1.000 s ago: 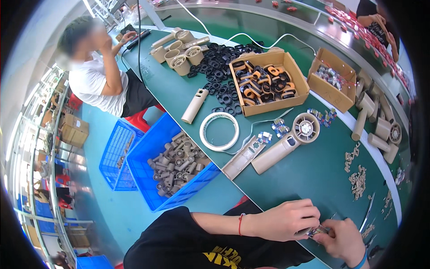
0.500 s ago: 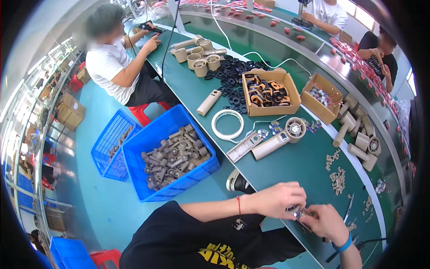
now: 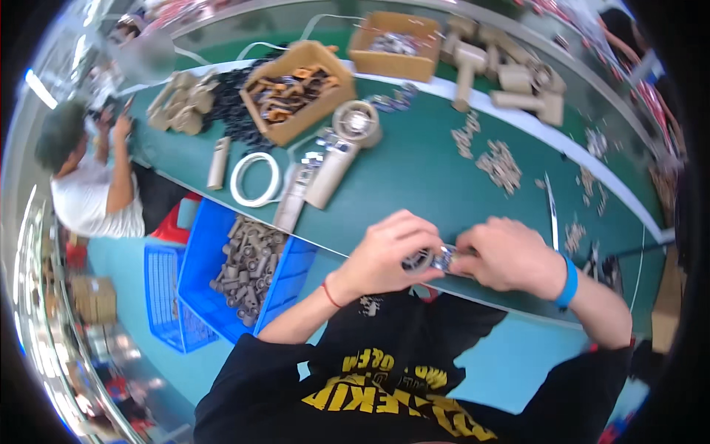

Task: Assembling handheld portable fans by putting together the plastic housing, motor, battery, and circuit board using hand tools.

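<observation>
Holding a round, hollow part (image 3: 416,260) in my left hand (image 3: 394,251), I have my thumb and fingers curled around it, just below the middle of the frame and a bit to the right. My right hand (image 3: 510,255) is on the other side, with its fingers pinched close at a small shiny part (image 3: 444,259) right beside the round one. I cannot tell if the two parts are joined, because my fingers hide some of them. Both hands are by the near edge of the green table (image 3: 414,177). I have a red string (image 3: 330,296) on my left wrist and a blue band (image 3: 567,281) on my right.

Up and left of my hands, a tan tube with a round end (image 3: 330,174) lies beside a long tan piece (image 3: 290,206). Left of them is a white ring (image 3: 234,180). A brown box (image 3: 318,115) of black and orange bits (image 3: 288,95) sits near the top, left of the middle. At the upper right, tan tubes (image 3: 518,101) lie in a pile, with little tan bits (image 3: 501,167) below. A thin shiny tool (image 3: 552,211) lies near my right hand. At the lower left, a blue bin (image 3: 288,277) holds lots of tan parts (image 3: 248,266)
</observation>
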Tool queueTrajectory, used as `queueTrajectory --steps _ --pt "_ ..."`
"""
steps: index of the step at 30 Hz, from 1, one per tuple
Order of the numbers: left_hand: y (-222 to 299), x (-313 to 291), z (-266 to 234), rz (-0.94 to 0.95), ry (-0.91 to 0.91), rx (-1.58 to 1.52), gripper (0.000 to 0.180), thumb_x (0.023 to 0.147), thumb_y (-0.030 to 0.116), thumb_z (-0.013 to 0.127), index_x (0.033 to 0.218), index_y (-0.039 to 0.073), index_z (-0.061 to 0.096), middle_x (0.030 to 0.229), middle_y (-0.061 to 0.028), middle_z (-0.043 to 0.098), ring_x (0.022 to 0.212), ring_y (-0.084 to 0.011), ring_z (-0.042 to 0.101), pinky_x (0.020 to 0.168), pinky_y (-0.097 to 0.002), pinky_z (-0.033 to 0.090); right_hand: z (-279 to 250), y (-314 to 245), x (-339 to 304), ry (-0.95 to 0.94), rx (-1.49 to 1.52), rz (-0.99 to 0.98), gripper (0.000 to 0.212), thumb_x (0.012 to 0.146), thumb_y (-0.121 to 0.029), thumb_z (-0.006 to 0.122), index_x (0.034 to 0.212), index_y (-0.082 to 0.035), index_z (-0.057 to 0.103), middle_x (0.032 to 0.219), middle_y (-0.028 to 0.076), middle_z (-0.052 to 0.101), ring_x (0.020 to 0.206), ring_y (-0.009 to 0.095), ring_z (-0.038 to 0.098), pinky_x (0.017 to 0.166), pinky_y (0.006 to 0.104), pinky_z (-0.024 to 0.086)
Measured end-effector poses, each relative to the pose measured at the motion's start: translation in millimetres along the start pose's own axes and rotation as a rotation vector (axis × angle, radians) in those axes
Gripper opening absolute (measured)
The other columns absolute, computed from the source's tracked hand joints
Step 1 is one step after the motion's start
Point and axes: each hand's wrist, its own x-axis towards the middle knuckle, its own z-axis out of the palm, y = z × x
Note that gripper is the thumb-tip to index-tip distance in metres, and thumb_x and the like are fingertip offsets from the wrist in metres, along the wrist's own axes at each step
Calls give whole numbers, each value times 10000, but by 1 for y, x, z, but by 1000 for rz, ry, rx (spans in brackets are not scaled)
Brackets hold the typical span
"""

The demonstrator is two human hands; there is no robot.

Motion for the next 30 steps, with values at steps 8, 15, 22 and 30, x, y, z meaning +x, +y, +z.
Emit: queueTrajectory --steps 8,15,22,30 --pt "4 7 -3 -79 -65 94 370 550 84 882 835 64 647 889 -78 649 811 -246 617 718 -336 500 17 27 -48 234 262 -32 224 923 -189 592 1128 -101 576 631 112 580 601 292 585 586 346 451" --pt "10 6 2 -123 -116 71 397 523 98 893 827 48 642 884 -86 641 847 -252 626 738 -342 505 67 90 -72 905 537 331 261 903 5 548 1158 -46 565 739 40 505 611 118 497 584 265 429" --pt "4 6 4 -119 -140 39 410 511 115 899 826 45 647 884 -81 638 858 -258 624 748 -349 506 73 103 -38 982 222 330 262 826 -33 688 1084 -65 653 803 70 580 658 156 571 610 267 485" --pt "2 12 0 -134 -147 24 393 531 62 861 878 88 678 914 -48 661 830 -242 625 713 -347 512 67 84 -64 948 318 274 281 799 -62 715 1074 -24 676 980 108 650 883 222 595 814 316 477"
